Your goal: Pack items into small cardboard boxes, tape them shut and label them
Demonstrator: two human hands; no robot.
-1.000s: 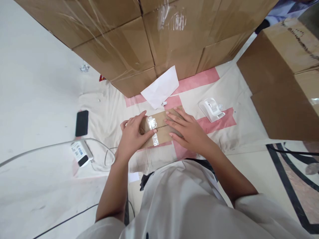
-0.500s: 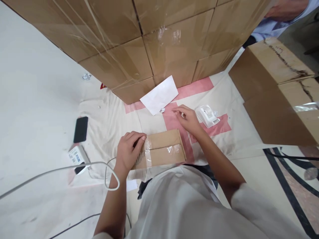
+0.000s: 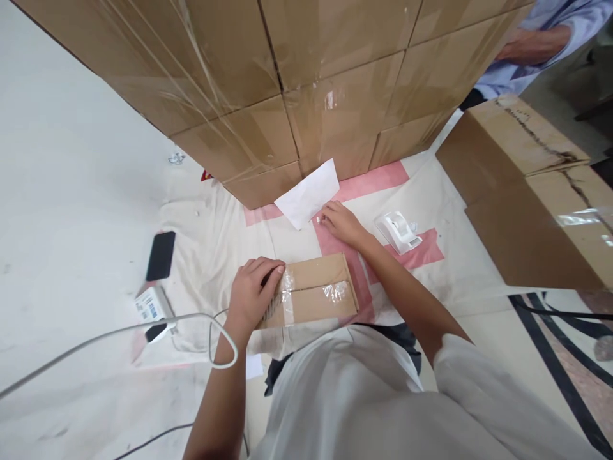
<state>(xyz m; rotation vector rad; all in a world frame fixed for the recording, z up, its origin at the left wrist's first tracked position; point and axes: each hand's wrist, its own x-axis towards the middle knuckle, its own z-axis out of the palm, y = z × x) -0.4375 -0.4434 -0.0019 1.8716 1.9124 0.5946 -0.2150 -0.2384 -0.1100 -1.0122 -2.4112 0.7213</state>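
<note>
Head view: left hand (image 3: 251, 295) clasps the taped box (image 3: 311, 291); right hand (image 3: 339, 222) pinches a scrap (image 3: 317, 220) beside the paper (image 3: 309, 191).

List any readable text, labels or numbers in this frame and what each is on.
None can be read.
White adapter: blue print on its label, too blurred to read.
Small cardboard box under the left hand: no print shows.
White paper by the right hand: blank.
</note>
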